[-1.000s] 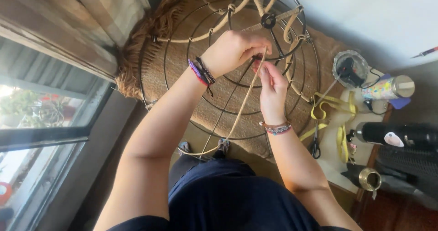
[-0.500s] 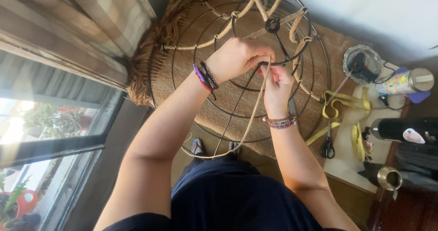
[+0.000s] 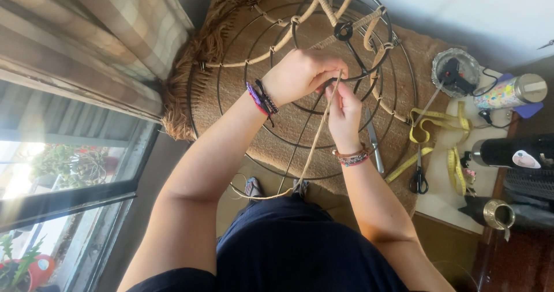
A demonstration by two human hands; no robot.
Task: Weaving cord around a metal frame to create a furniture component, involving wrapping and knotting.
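The tan cord (image 3: 314, 148) runs taut from the black wire frame (image 3: 231, 104) on the woven mat (image 3: 190, 90) toward the lap. The left hand (image 3: 300, 75) and right hand (image 3: 344, 108) both pinch it closed at a spoke, keeping tension; scissors (image 3: 418, 179) and yellow tape measure (image 3: 438, 122) lie just beside.

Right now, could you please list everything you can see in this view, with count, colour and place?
wire frame: one, black, round, centre, partly wrapped
cord: one, tan, runs from the hands down toward the lap
fringed mat: one, brown, under the frame
tape measure: one, yellow, right of the frame
scissors: one, black handles, right
glue gun: one, black, on a silver dish
bottle: one, black, far right
curtain: one, checked beige, upper left
left hand: bracelets at wrist, pinching the cord
right hand: bracelets at wrist, pinching the cord
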